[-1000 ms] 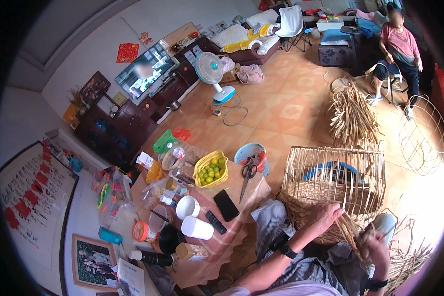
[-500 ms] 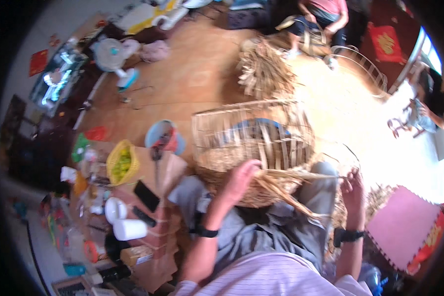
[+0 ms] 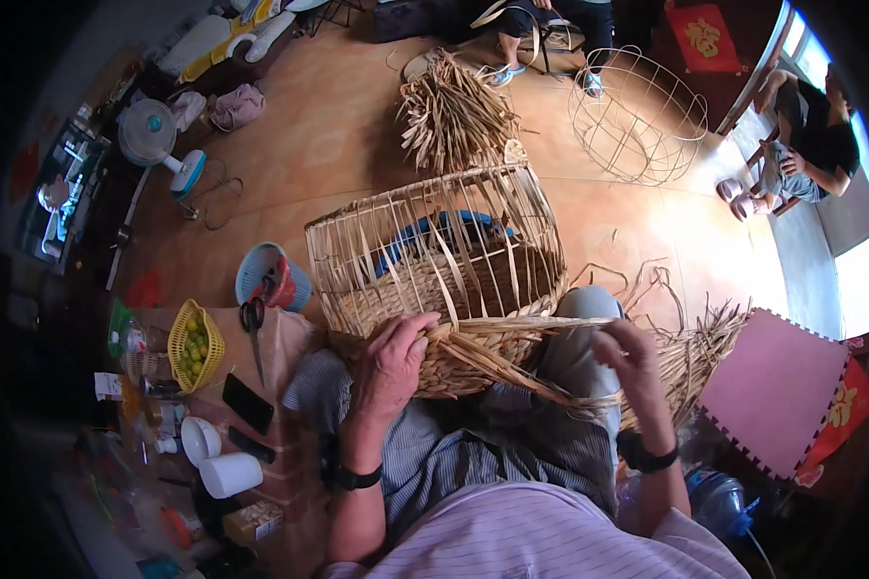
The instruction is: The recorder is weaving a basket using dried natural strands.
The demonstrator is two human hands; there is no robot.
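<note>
A half-woven straw basket (image 3: pixel 434 376) rests on its side against my lap, its wire frame bare toward the far side and its near part thickly braided. My left hand (image 3: pixel 392 365) is closed on the near woven edge, thumb and fingers pinching the straw there. From beside it a straw strand (image 3: pixel 541 322) stretches right to my right hand (image 3: pixel 631 355), whose fingers are curled at the strand's end. Below, a looser bundle of straw strands (image 3: pixel 521 378) slants down across the basket toward my right knee. A blue-rimmed round thing (image 3: pixel 396 253) shows through the frame.
Scissors (image 3: pixel 253 328), a phone (image 3: pixel 248 403), white cups (image 3: pixel 230 476) and a yellow basket of green fruit (image 3: pixel 195 345) lie at left. Straw piles (image 3: pixel 454 114) stand beyond and at right, near a pink foam mat (image 3: pixel 774 394). Other people sit farther off.
The view has turned, shifting the surroundings left. My left hand still grips the woven edge. The right hand stays at the strand's end, its back now turned more upward.
</note>
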